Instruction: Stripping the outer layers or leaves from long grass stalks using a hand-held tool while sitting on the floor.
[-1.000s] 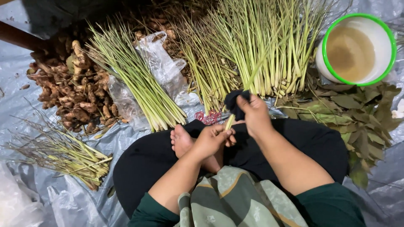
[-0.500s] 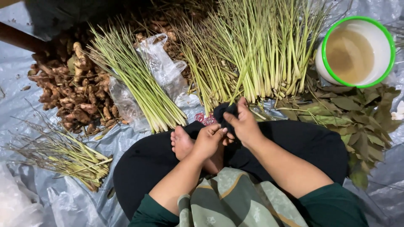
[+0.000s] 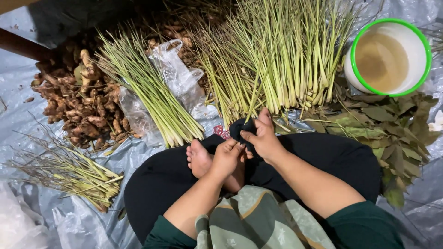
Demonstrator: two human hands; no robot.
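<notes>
I sit cross-legged on a grey plastic sheet, one bare foot showing. My right hand is closed around the base of a single lemongrass stalk and a dark bit of cloth. The stalk leans up and away over the big lemongrass pile. My left hand has its fingers curled, its fingertips pinching the stalk's lower end against my right thumb. Both hands meet just above my black trousers.
A smaller lemongrass bundle lies left on a clear plastic bag. Brown ginger-like roots are heaped at far left, thin trimmings below them. Dry green leaves lie right, under a white green-rimmed bowl of cloudy liquid.
Both hands have shifted slightly left and nearer to my lap. The dark cloth sat above my right hand before; now it sits by the fingers, and the single stalk stands up from the hand.
</notes>
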